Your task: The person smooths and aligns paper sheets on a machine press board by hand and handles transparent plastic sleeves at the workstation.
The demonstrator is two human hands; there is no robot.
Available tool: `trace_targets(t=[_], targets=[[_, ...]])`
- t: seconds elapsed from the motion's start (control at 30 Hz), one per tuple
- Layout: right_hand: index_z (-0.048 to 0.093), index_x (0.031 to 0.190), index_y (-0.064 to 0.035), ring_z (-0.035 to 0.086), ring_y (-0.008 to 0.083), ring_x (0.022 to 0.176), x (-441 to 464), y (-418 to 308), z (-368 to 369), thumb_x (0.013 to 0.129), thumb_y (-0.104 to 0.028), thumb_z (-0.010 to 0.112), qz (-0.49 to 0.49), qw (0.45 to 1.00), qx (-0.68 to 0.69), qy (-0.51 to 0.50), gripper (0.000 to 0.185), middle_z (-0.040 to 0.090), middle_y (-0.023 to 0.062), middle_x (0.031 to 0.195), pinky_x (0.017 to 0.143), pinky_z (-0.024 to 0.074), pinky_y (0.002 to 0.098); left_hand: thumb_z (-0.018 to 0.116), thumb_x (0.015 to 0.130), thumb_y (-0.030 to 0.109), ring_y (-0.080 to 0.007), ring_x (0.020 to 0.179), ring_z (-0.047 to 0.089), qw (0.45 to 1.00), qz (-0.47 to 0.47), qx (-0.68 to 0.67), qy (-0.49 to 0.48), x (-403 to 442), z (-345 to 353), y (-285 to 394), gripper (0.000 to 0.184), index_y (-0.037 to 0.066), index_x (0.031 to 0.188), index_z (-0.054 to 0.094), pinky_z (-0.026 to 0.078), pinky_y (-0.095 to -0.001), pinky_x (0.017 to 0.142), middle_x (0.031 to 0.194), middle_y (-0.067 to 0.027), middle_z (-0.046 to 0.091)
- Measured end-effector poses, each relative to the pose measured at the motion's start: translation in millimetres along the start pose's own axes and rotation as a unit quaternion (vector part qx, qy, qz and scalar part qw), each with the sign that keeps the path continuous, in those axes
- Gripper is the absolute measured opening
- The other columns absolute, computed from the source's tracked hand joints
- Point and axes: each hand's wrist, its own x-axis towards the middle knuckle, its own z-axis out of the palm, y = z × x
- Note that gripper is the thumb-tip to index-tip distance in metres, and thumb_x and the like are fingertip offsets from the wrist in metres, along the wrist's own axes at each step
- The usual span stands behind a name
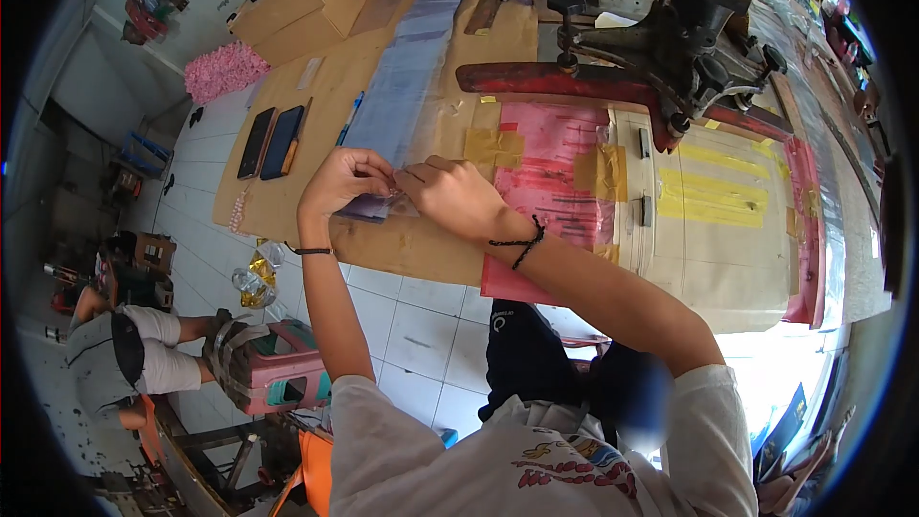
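Observation:
My left hand [347, 184] is at the near edge of a cardboard-covered table, its thumb and fingers pinched together. Right beside it is my right hand [455, 196], fingers curled in, so that the fingertips of both hands meet. What they pinch is small, perhaps a bit of clear plastic, and mostly hidden. A long translucent bluish-purple plastic sheet [407, 72] runs away from me just beyond the hands. Part of a darker purple plastic piece [364, 209] shows under my left hand. A blue pen [350, 118] lies along the sheet's left side.
Two phones [256, 144] lie at the left. On the right, a pink taped sheet [550, 158] lies beneath a machine with a red bar [593, 86]. Cardboard boxes [316, 0] stand at the back. A person [144, 354] and a pink stool [282, 364] are at lower left.

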Motion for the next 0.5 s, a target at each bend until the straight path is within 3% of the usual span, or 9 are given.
trace_targets(t=[0.17, 0.27, 0.5], targets=[[0.064, 0.092, -0.0001, 0.069, 0.0235, 0.079, 0, -5, 1, 0.079, -0.010, 0.062, -0.005, 0.999, -0.049, 0.007, 0.017, 0.066, 0.0107, 0.081, 0.067, 0.0569, 0.0326, 0.068, 0.078, -0.009, -0.0133, 0.070, 0.069, 1.000, 0.012, -0.013, 0.017, 0, 5, 3, 0.018, -0.007, 0.095, 0.067, 0.054, -0.0232, 0.067, 0.077, -0.0108, 0.072], [0.063, 0.090, -0.0004, 0.069, 0.0234, 0.077, 0, -7, 1, 0.079, -0.011, 0.061, -0.003, 0.998, -0.062, 0.012, 0.015, 0.066, 0.0107, 0.081, 0.065, 0.0563, 0.0324, 0.077, 0.079, -0.003, -0.0124, 0.078, 0.070, 1.000, 0.003, -0.026, -0.008, 3, -2, -2, 0.026, -0.006, 0.103, 0.067, 0.055, -0.0240, 0.074, 0.084, -0.0098, 0.075], [0.063, 0.088, -0.0009, 0.071, 0.0252, 0.072, -2, -4, 3, 0.080, -0.011, 0.061, -0.005, 0.999, -0.045, 0.005, 0.013, 0.066, 0.0116, 0.081, 0.062, 0.0573, 0.0345, 0.077, 0.082, -0.001, -0.0114, 0.077, 0.070, 0.999, -0.003, -0.048, -0.014, 4, -7, -7, 0.019, -0.004, 0.098, 0.066, 0.055, -0.0229, 0.073, 0.084, -0.0087, 0.074]])
